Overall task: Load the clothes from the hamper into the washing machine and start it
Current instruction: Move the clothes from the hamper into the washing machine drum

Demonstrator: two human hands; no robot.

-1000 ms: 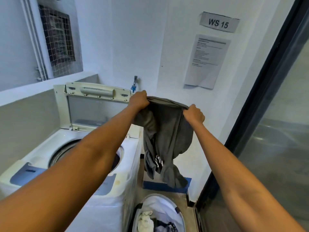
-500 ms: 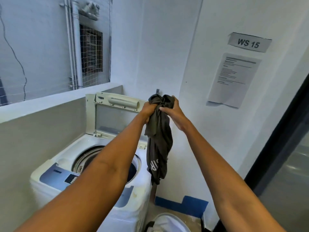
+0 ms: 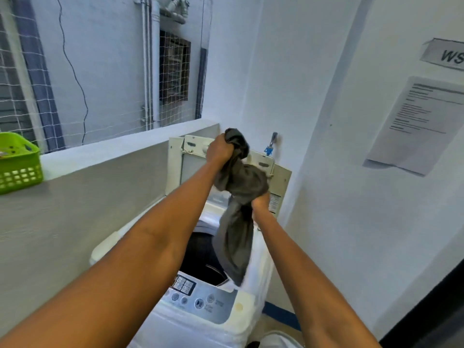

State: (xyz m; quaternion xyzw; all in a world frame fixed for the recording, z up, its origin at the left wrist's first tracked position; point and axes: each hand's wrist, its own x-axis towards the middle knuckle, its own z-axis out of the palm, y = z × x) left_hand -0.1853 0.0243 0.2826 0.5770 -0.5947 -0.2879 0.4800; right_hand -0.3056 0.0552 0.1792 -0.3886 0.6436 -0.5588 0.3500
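A laundry nook on a residential balcony, by the look of it: a white top-loading washing machine [image 3: 200, 305] stands lid up against a low parapet wall [image 3: 100, 177], water tap [image 3: 272, 144] on the wall behind. Safety netting [image 3: 75, 84] screens the opening, drainpipes [image 3: 150, 71] beyond. A green plastic basket [image 3: 18, 164] sits on the ledge; a printed notice [image 3: 414, 124] and a label [image 3: 444, 56] reading "WS" hang on the wall.

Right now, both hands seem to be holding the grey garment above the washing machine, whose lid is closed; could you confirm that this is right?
Not quite: the lid is open, standing upright behind the dark drum opening, as the head view shows. The rest holds: the left hand and right hand both grip the grey garment above the washing machine.
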